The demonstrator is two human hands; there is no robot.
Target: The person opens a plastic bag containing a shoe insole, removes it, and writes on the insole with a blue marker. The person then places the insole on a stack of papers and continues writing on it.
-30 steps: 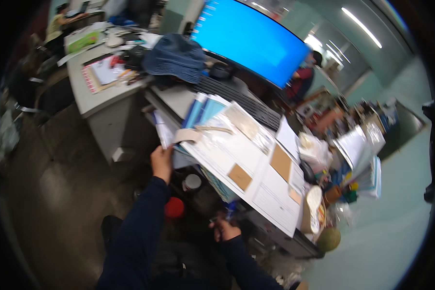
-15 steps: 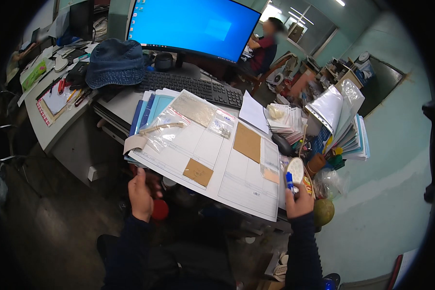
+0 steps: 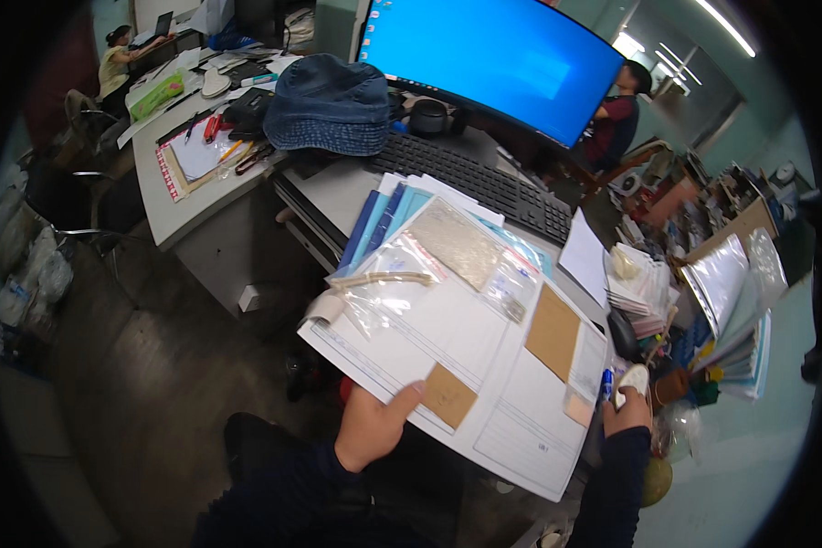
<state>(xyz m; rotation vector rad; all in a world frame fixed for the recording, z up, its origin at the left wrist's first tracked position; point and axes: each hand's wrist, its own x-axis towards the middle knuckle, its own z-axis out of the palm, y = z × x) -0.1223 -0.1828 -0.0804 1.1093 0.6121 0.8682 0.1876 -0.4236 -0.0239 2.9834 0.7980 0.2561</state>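
Blue denim hat (image 3: 328, 102) beside black keyboard (image 3: 470, 181); curved blue monitor (image 3: 495, 57) behind.

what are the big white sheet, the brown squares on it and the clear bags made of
The big white sheet, pinched by the left hand, looks like matte paper or thin card: it stays fairly flat, with faint ruled lines. The brown squares look like kraft card or fibreboard, dull and even tan. The clear bags seem thin glossy plastic: they wrinkle, glint and show their contents.

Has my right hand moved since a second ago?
Yes. The right hand went from below the paper sheet to its right corner, by the blue pen.
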